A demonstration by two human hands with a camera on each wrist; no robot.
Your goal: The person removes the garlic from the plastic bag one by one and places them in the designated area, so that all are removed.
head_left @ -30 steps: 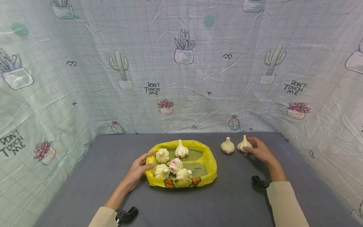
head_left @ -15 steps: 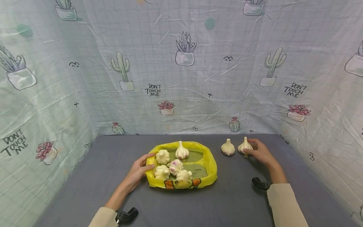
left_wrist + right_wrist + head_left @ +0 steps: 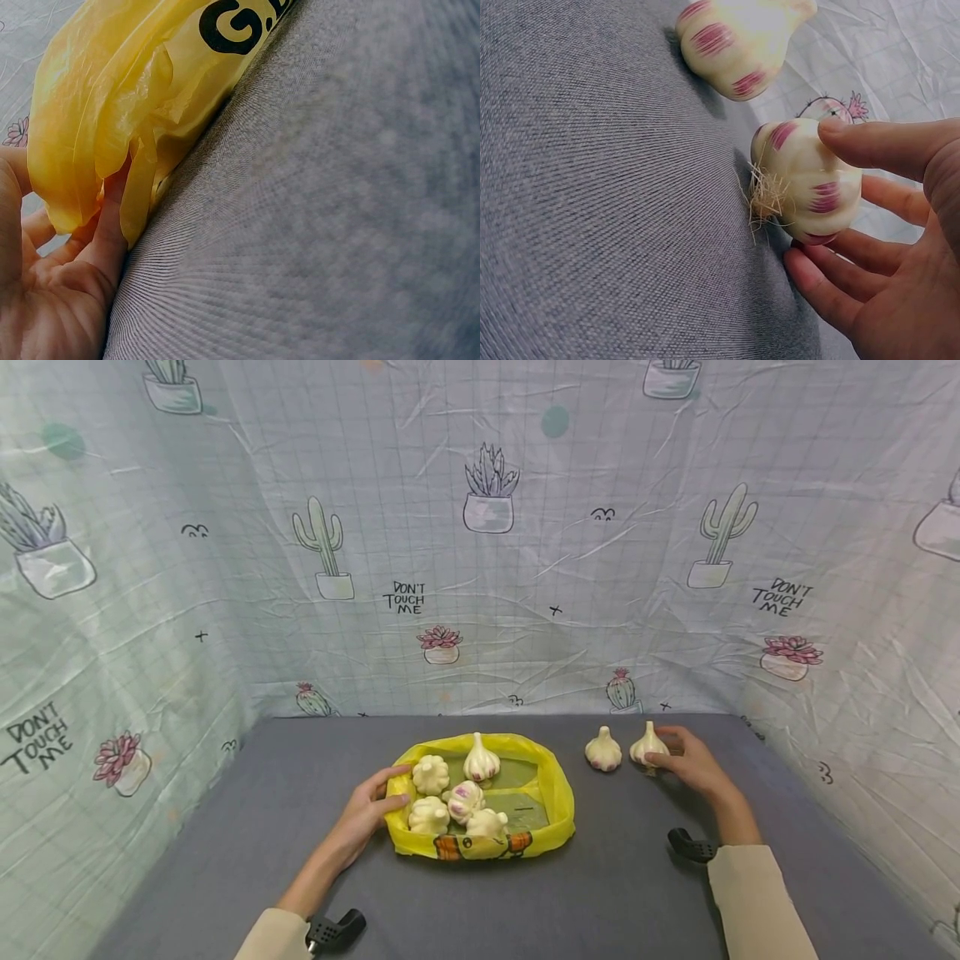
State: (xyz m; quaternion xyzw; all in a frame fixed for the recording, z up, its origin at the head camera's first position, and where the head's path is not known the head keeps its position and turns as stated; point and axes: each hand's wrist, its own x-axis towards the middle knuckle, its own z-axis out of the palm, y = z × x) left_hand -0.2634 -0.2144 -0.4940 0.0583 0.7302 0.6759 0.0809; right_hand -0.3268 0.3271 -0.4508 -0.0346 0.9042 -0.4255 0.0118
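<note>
Right hand [image 3: 688, 764] curled round a garlic bulb [image 3: 814, 180], fingers spread to its width, back right of grey table [image 3: 562, 902], table contact unclear, second bulb [image 3: 603, 751] just beside, left hand [image 3: 366, 812] pinching left wall of yellow bag [image 3: 558, 797] containing five bulbs [image 3: 465, 802].

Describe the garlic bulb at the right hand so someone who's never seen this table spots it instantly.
Start on the gray table and go right of the yellow bag, toward the far side. The garlic bulb is the rightmost one there, with wispy roots at its base. Unlike the neighbouring bulb, untouched on its left, this one is held by the right hand.
</note>
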